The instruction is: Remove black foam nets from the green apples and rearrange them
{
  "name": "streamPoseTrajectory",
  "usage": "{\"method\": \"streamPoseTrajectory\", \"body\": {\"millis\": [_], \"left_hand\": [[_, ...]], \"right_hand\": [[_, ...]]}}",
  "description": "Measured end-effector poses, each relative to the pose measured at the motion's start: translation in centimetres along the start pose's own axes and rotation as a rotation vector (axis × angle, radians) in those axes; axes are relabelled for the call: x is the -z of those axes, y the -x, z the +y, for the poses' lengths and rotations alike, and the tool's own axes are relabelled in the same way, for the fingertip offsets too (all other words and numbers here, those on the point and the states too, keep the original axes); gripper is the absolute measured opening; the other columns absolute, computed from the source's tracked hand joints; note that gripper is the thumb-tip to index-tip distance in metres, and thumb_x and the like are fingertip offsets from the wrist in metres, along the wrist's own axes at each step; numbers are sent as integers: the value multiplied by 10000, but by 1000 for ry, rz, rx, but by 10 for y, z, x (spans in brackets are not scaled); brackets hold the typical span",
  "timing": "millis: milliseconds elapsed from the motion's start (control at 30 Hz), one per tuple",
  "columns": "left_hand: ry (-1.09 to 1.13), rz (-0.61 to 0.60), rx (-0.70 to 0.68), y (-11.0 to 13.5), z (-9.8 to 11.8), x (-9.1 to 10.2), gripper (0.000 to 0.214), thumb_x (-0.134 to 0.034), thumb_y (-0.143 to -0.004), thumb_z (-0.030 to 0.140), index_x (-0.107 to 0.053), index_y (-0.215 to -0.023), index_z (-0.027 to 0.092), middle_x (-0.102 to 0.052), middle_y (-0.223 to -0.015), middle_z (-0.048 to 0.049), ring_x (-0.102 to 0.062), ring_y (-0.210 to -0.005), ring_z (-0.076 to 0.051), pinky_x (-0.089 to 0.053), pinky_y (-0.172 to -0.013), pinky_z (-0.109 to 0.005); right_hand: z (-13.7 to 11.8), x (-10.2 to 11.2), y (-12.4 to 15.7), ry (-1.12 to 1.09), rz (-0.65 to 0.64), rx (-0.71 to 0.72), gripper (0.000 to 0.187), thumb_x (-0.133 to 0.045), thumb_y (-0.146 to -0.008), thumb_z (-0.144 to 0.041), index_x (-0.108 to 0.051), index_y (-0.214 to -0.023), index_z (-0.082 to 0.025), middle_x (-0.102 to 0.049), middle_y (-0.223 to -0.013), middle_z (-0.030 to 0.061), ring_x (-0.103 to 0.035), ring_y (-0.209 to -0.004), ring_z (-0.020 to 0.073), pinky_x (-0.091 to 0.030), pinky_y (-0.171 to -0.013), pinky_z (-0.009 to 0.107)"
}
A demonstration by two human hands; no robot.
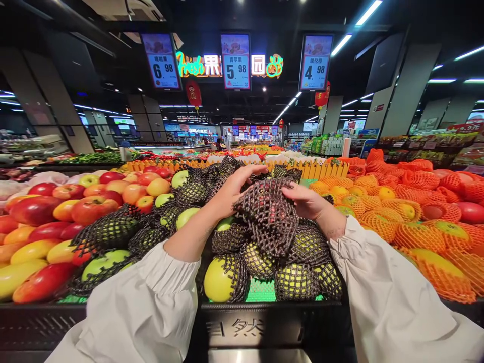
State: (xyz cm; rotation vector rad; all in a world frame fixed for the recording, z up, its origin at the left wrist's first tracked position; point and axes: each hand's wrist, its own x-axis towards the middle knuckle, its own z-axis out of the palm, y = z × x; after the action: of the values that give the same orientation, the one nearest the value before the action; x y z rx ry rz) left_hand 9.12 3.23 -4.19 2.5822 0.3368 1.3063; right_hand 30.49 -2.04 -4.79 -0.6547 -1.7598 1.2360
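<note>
I saw a dark-netted reddish fruit (271,214) at centre, above green fruit (219,280). At its two o'clock the right hand (308,202) pinched its edge; at ten, the left hand's (232,192) fingers arched behind, grip hidden.

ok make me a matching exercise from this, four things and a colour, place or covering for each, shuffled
1. held fruit
2. sleeves
3. lanterns
4. fence

a. hanging overhead
b. yellow
c. in a dark net
d. white

Pairs: 1-c, 2-d, 3-a, 4-b
</note>
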Motion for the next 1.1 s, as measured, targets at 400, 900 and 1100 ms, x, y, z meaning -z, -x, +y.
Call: {"method": "streamPoseTrajectory", "body": {"millis": [400, 900, 1100], "left_hand": [[166, 2, 90, -2, 14, -1, 261, -632, -841, 412, -506, -734, 210, -648, -944, -76, -608, -932, -229, -506, -876, -394], [-203, 125, 439, -2, 4, 6, 162, -585, -654, 122, -605, -787, 213, -441, -449, 83, -408, -438, -127, -276, -492, -256], [-343, 66, 513, -4, 10, 5, 143, -573, -727, 166, -671, -827, 195, -539, -529, 35, -455, -499, -158, -320, -546, -282]], "right_hand": [[15, 4, -17, -98, 163, 61, 508, -865, -634, -583, -707, -932, -203, -758, -876, 30, -697, -740, 169, -581, -730, 303], [12, 3, -15, 265, 323, 61, 601, -749, -742, -632, -620, -1179, -239, -683, -993, 29, -637, -957, 216, -510, -899, 388], [16, 5, -19, 647, 234, 98, 579, -756, -752, -500, -612, -1238, -219, -613, -1313, 84, -539, -1245, 280, -388, -1100, 459]]}}
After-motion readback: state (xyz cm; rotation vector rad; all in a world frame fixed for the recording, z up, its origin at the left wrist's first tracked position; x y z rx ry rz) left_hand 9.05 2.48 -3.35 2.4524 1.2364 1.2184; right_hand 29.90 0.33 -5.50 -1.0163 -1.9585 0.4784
